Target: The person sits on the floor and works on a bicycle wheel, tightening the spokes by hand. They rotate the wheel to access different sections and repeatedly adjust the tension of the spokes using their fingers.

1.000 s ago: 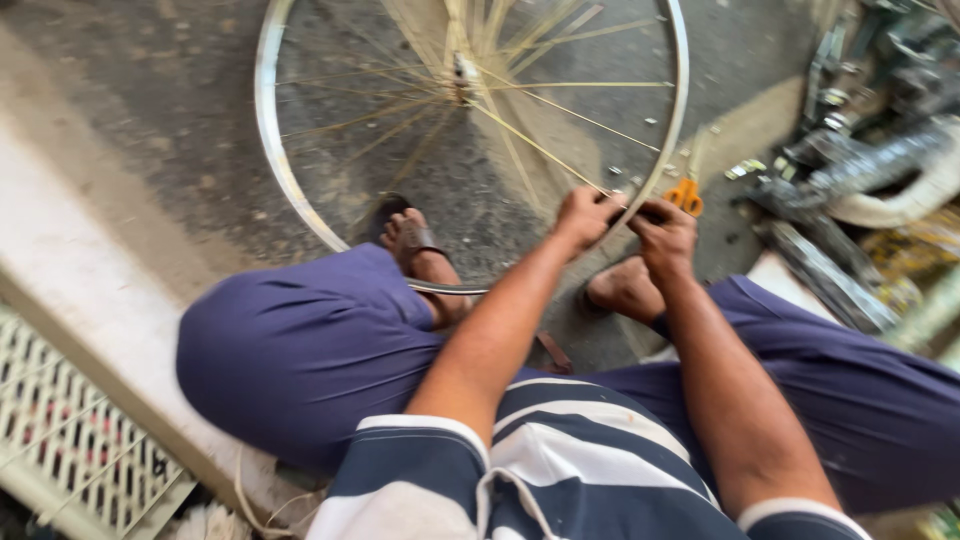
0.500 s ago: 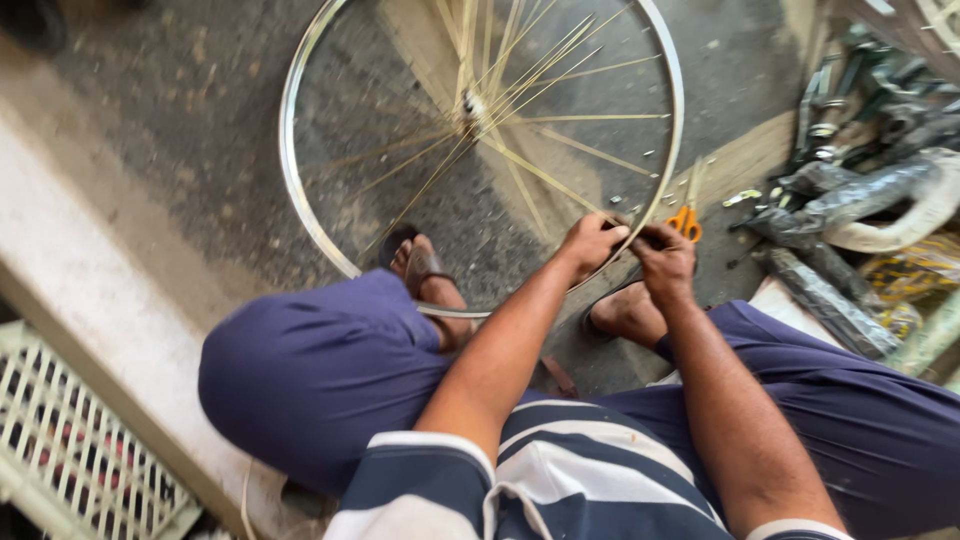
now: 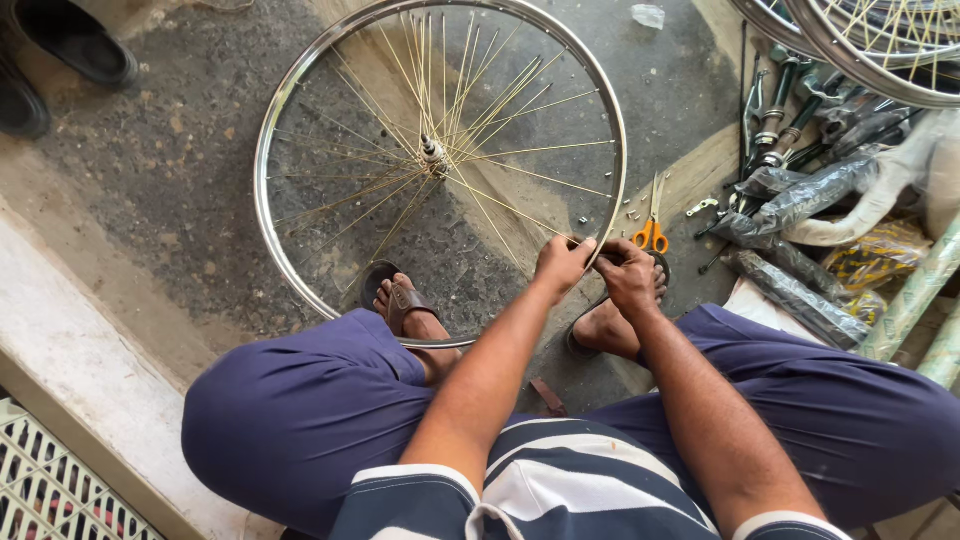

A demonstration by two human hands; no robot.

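A shiny metal bicycle wheel rim (image 3: 268, 150) with thin brass-coloured spokes (image 3: 500, 110) and a small hub (image 3: 433, 152) lies flat on the concrete floor between my sandalled feet. My left hand (image 3: 562, 262) pinches a spoke where it meets the rim at the near right. Right beside it, my right hand (image 3: 627, 276) is closed on the rim's edge, fingers curled over it; whether a small tool sits inside the fist is hidden. Both forearms reach out over my dark blue trousers.
Orange-handled scissors (image 3: 652, 226) and small loose metal bits lie just beyond my right hand. Wrapped bicycle parts (image 3: 800, 200) and bolts pile at the right, with another spoked rim (image 3: 880, 50) at the top right. Black shoes (image 3: 70, 50) sit top left; a white grate (image 3: 50, 490) bottom left.
My view has tilted so that the whole rim and hub show. Both hands have stayed together at the same spot on the rim's near right edge.
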